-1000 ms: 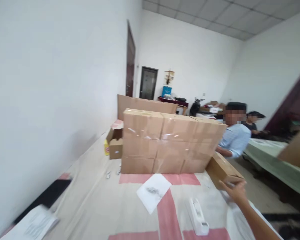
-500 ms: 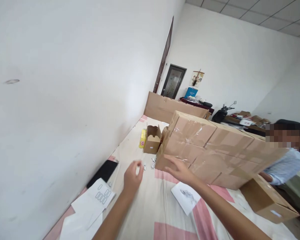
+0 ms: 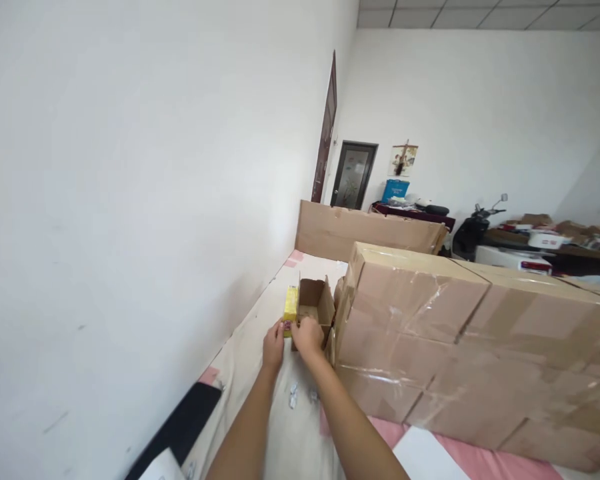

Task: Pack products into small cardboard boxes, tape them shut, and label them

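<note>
A narrow yellow box (image 3: 291,303) stands on the cloth, against the left side of an open brown cardboard box (image 3: 325,297). At its near end, my left hand (image 3: 274,347) grips the yellow box from the left with fingertips pressed to it. My right hand (image 3: 309,339) is closed, its fingers curled at the front rim of the cardboard box and its thumb reaching the yellow box's near end. What those curled fingers hold is hidden. Small silvery scraps (image 3: 293,396) lie on the cloth nearer to me.
A wall (image 3: 155,200) runs along the left. Stacked, taped cartons (image 3: 410,333) rise close on the right, and a cardboard panel (image 3: 370,230) stands behind. On the cloth are a black flat object (image 3: 183,423) and white paper (image 3: 427,457).
Both hands have moved forward from above the cloth to the yellow box and the cardboard box, and closed. The view has shifted, and the other person is out of sight.
</note>
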`<state>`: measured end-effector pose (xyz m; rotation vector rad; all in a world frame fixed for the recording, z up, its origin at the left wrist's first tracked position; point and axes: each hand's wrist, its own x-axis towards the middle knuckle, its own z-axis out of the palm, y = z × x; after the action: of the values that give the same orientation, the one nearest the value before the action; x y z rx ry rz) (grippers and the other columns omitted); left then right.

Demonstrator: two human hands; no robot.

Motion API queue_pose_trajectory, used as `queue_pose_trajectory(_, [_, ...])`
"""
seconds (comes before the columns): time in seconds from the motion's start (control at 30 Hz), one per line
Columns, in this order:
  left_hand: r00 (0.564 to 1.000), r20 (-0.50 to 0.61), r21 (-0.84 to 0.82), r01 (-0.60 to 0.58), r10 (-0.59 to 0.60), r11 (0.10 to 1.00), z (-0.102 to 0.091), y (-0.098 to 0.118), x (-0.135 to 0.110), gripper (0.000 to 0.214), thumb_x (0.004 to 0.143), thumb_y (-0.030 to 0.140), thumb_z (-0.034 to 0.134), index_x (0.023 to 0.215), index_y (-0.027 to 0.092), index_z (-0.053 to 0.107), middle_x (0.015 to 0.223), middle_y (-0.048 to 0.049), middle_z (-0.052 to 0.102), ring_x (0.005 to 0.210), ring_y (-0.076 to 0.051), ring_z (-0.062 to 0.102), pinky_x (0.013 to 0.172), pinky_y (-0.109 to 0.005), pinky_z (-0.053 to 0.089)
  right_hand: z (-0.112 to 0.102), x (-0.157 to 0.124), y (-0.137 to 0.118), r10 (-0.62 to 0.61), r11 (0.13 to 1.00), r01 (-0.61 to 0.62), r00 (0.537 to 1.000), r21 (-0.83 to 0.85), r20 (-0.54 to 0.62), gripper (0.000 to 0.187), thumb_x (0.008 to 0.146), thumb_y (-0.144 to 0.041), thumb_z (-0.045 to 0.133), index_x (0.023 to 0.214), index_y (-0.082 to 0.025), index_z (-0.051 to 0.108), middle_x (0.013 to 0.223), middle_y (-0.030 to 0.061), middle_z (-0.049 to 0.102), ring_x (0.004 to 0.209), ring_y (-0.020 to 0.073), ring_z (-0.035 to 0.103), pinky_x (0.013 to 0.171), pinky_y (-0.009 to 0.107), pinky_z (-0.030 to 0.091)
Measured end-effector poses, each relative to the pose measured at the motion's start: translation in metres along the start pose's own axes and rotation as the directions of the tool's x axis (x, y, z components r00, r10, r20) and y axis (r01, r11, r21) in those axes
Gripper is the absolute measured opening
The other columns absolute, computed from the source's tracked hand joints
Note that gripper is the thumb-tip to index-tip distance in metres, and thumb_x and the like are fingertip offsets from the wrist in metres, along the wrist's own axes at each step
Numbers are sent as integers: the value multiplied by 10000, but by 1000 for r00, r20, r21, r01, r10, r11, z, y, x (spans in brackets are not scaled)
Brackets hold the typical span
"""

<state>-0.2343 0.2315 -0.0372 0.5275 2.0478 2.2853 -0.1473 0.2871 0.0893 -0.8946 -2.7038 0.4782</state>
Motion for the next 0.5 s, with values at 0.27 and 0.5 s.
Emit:
queue_pose_trajectory(0.27, [969, -92, 284, -196, 230, 939, -48, 65, -26, 642, 895, 664, 408, 1010, 131, 746, 1095, -181, 742, 1092, -335, 674, 994, -428, 507, -32, -39, -21, -181, 967, 183, 983, 179, -26, 269, 926, -249, 570, 909, -87, 784, 1151, 252, 720, 932, 317, 751, 795, 353, 529])
queue_pose_trajectory(0.5, [887, 136, 642, -419, 442, 642, -150, 145, -171, 265, 862, 553, 580, 1064, 481, 736, 1162, -94, 696, 1154, -346, 640, 931, -556, 557, -99, -160, 27, -590, 736, 604, 794, 307, -147, 159, 837, -332, 685, 750, -244, 785, 935, 58, 776, 735, 232, 731, 678, 320, 524])
